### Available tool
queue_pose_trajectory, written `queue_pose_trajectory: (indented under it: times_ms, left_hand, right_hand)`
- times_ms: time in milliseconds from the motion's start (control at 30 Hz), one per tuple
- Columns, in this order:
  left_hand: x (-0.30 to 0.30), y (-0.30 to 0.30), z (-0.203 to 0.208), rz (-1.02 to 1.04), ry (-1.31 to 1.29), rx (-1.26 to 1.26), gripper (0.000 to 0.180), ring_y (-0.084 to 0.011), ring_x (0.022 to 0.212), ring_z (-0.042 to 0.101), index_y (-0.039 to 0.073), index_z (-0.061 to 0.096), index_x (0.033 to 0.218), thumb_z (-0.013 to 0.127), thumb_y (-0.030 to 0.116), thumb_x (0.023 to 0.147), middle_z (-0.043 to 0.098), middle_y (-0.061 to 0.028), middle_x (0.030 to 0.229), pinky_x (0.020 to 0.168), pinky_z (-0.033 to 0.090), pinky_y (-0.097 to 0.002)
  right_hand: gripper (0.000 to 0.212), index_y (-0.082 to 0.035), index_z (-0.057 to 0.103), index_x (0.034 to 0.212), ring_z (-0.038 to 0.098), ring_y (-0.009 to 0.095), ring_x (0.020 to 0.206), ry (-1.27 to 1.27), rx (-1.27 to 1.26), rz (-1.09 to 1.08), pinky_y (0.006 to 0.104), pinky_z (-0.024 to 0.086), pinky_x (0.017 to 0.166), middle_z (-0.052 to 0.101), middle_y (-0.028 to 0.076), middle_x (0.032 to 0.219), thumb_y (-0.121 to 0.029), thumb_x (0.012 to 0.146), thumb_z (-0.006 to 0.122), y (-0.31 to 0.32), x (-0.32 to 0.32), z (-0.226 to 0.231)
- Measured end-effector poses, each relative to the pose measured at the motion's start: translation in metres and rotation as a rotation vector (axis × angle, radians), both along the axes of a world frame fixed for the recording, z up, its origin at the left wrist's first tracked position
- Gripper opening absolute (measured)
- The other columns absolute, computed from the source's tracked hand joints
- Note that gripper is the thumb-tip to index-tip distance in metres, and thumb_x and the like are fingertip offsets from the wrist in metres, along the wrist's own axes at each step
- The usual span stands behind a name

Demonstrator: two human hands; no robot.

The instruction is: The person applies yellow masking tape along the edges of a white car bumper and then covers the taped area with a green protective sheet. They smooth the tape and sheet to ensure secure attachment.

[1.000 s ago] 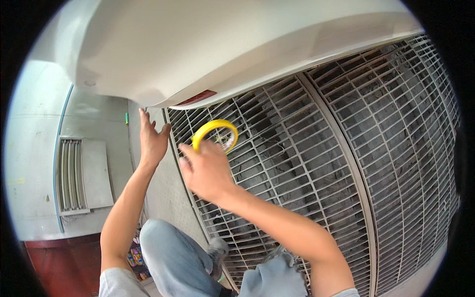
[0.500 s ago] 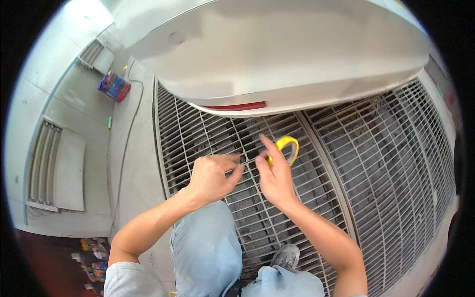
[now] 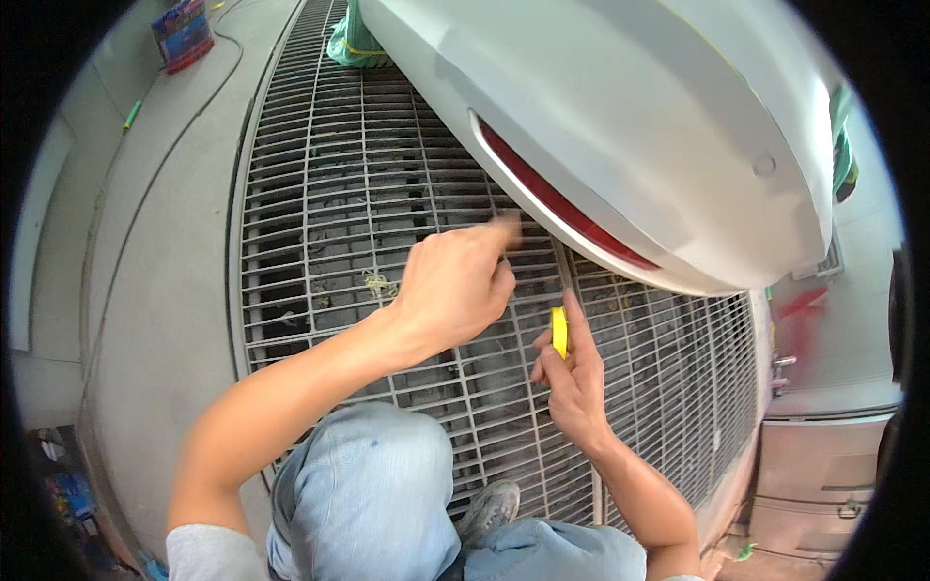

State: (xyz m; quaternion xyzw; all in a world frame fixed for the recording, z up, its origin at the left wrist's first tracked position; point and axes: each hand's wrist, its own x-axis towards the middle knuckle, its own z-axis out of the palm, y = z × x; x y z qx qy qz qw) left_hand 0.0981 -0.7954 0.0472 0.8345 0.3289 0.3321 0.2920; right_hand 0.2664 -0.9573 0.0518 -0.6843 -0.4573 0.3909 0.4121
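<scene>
In my right hand (image 3: pixel 578 387) is a roll of yellow tape (image 3: pixel 559 332), seen edge-on, with the thumb against it and the index finger stretched past it. My left hand (image 3: pixel 450 290) is raised just short of the white car bumper (image 3: pixel 620 126), near its red reflector strip (image 3: pixel 552 198). The left fingers curl, but their tips are smeared by motion, so anything between them cannot be made out. Both hands are over the metal floor grating (image 3: pixel 368 174).
Green plastic sheeting (image 3: pixel 358 44) hangs at the bumper's far left end. A blue and red can (image 3: pixel 182 37) stands on the floor, with a dark cable (image 3: pixel 165 155) running along it. Yellowish scraps (image 3: pixel 380 285) lie on the grating. Metal drawers (image 3: pixel 823 465) are at the right.
My view has turned, so the bumper now slants down to the right. The left hand has moved up toward the bumper. The tape roll stays in the right hand, now edge-on.
</scene>
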Motion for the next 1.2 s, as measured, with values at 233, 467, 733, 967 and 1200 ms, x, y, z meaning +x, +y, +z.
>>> queue_pose_trajectory:
  times_ms: [233,467,733,967,1200]
  left_hand:
    - [-0.027,0.022,-0.019,0.057,-0.433,-0.331,0.043,-0.0319,0.081,0.074,-0.010,0.063,0.132,0.067,0.010,0.093,0.074,-0.0162,0.089,0.077,0.059,-0.0407]
    - [0.003,0.041,-0.005,0.135,-0.589,-0.151,0.045,-0.0066,0.063,0.060,-0.011,0.063,0.133,0.066,0.003,0.090,0.070,-0.0056,0.082,0.061,0.051,-0.0280]
    - [-0.009,0.014,-0.002,-0.407,-0.716,-0.752,0.030,-0.0097,0.077,0.067,-0.011,0.073,0.107,0.072,0.019,0.101,0.074,-0.0079,0.086,0.067,0.056,-0.0271]
    - [-0.005,0.031,-0.002,-0.140,-0.483,-0.381,0.023,-0.0041,0.077,0.060,-0.001,0.070,0.095,0.073,0.020,0.102,0.067,0.0012,0.081,0.066,0.050,-0.0244]
    - [0.008,0.087,-0.001,0.265,-0.772,-0.141,0.026,-0.0238,0.076,0.071,-0.004,0.076,0.099,0.072,0.022,0.098,0.074,-0.0155,0.081,0.073,0.056,-0.0371]
  right_hand:
    - [0.074,-0.001,0.020,0.165,0.071,0.014,0.079,0.149,0.066,0.111,0.0278,0.062,0.075,0.072,0.015,0.103,-0.009,0.106,0.063,0.041,-0.030,0.032]
    - [0.073,-0.001,0.019,0.164,0.067,0.012,0.077,0.073,0.153,0.071,0.0248,0.057,0.071,0.071,0.015,0.100,-0.009,0.107,0.062,0.047,-0.034,0.038]
    - [0.074,0.000,0.018,0.163,0.066,0.012,0.083,0.054,0.196,0.124,0.0240,0.057,0.074,0.070,0.012,0.106,-0.005,0.105,0.063,0.044,-0.023,0.050]
    - [0.051,0.003,0.048,0.150,0.067,0.009,0.071,-0.098,0.155,0.023,0.0218,0.056,0.064,0.073,0.006,0.085,-0.004,0.103,0.065,0.030,-0.015,0.058]
    - [0.035,0.010,0.062,0.133,0.064,0.009,0.060,-0.551,0.342,-0.056,0.0216,0.051,0.058,0.068,0.004,0.070,-0.004,0.101,0.067,-0.009,0.006,0.069]
